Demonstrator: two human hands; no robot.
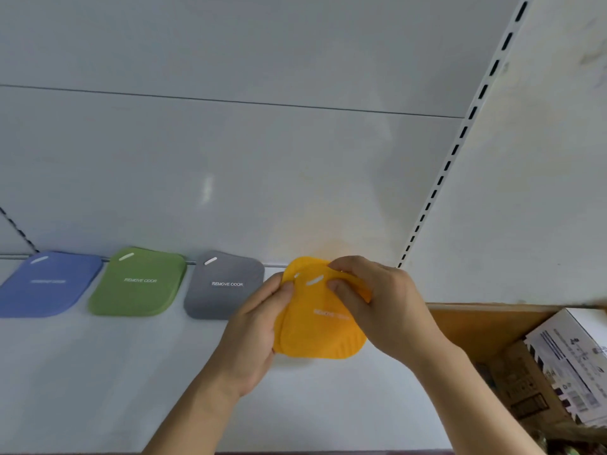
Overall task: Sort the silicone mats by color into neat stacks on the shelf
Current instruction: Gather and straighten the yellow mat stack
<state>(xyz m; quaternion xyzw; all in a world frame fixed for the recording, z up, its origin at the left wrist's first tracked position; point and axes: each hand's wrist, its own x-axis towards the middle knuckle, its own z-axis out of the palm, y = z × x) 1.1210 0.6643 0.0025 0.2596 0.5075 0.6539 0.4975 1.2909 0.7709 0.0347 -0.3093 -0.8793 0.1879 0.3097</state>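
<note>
Got both hands clamped on the yellow mats (320, 326): left hand (259, 318), right hand (377, 300). Blue mat (49, 284), green mat (139, 282), gray mat (223, 285) sit alongside on the shelf (98, 372).

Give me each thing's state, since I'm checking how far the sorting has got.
blue mats: flat on the shelf, leftmost.
green mats: flat, next along.
grey mats: flat, third along.
yellow mats: at least two, misaligned, gripped by both hands.
left hand: gripping their left edge.
right hand: pinching their top right.
cardboard box: open, lower right.

blue mat (46, 284) cut off left, lettering blurred
</note>
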